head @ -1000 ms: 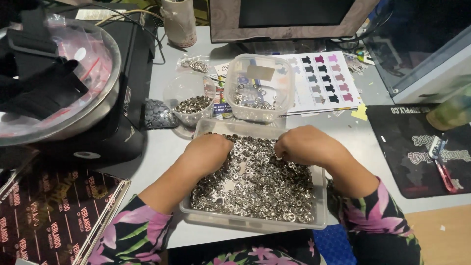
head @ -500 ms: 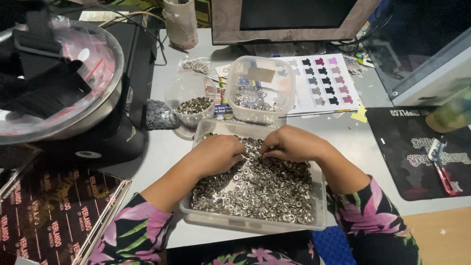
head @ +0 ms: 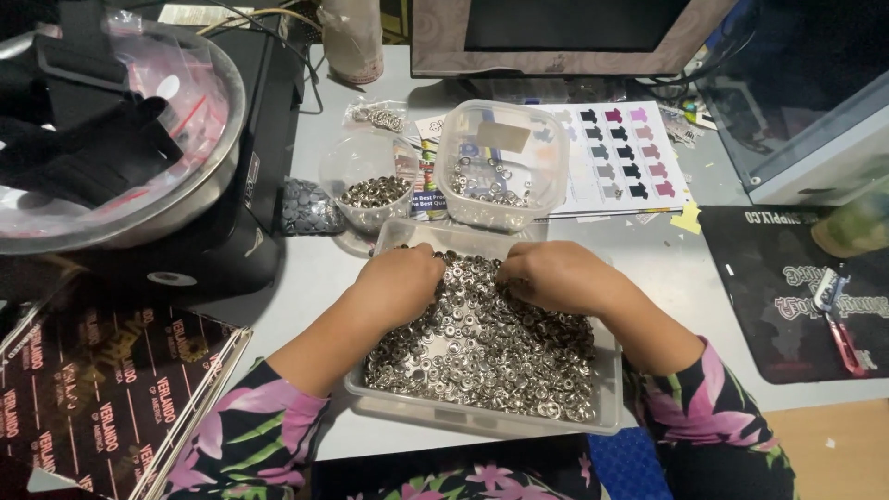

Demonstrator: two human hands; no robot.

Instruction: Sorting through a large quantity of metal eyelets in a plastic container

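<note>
Behind both hands, white sheet (head: 616,153) of coloured shirt shapes

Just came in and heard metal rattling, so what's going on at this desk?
A person in floral sleeves has both hands in a shallow clear tray filled with small silver metal rings. The left hand and right hand rest knuckles-up on the far part of the pile, fingers curled down into the pieces; whether either grips any cannot be told. Behind the tray stand a small round bowl and a square clear tub, each holding some similar pieces.
</note>
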